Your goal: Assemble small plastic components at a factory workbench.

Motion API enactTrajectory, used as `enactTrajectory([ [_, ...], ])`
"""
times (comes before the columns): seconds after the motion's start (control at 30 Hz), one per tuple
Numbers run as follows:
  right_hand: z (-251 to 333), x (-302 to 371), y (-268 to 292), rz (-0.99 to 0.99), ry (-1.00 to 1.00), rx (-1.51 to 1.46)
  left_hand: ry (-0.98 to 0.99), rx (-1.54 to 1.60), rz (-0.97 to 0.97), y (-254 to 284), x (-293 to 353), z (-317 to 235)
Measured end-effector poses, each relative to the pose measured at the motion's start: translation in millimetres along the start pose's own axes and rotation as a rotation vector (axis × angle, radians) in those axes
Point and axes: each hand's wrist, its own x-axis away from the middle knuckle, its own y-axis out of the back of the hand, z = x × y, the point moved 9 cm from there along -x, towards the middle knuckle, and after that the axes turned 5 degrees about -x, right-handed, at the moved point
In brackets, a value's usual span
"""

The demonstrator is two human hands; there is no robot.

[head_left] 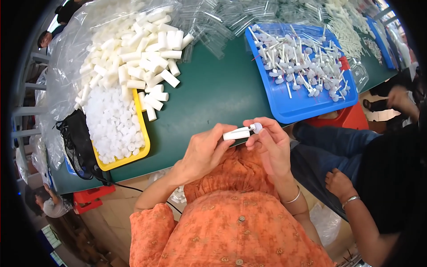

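My left hand (pixel 202 149) is closed round a short white cylinder (pixel 233 135), thumb below and fingers above, over the table's near edge. My right hand (pixel 275 149) pinches a small pale round cap piece (pixel 257 127) between thumb and fingers. The cap piece sits at the cylinder's right end, with a shiny part between them. Whether the two are joined I cannot tell. A blue tray (pixel 284 115) beyond my right hand holds many thin white sticks with similar round caps. Left of my left hand stands a yellow tray (pixel 146 144) of small white plastic pieces.
Loose white cylinders (pixel 129 58) lie heaped at the far left on clear plastic. Transparent tubes (pixel 213 18) cover the far side of the green table (pixel 218 89). A black pouch (pixel 75 138) with a cord lies by the yellow tray. A co-worker's arm (pixel 356 209) is close on my right.
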Motion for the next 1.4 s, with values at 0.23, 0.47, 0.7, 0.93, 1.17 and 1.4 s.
enactTrajectory([
  [0.23, 100, 16, 46, -0.244, 0.592, 0.480, -0.113, -0.774, -0.275, 44, -23, -9],
  [0.47, 116, 32, 68, -0.301, 0.710, 0.378, -0.789, -0.733, -0.079, -38, -98, -96],
  [0.7, 114, 42, 74, -0.329, 0.652, 0.221, -0.955, -0.836, 0.078, -96, -145, -88],
  [0.93, 114, 43, 55, -0.210, 0.670, 0.293, -0.410, -0.047, 0.102, -39, -101, -85],
  [1.17, 94, 35, 29, -0.070, 0.575, 0.421, 0.019, 0.411, 0.135, -28, -55, -29],
  [1.4, 87, 33, 14, 0.008, 0.547, 0.505, 0.059, 0.487, 0.068, -17, -43, -14],
])
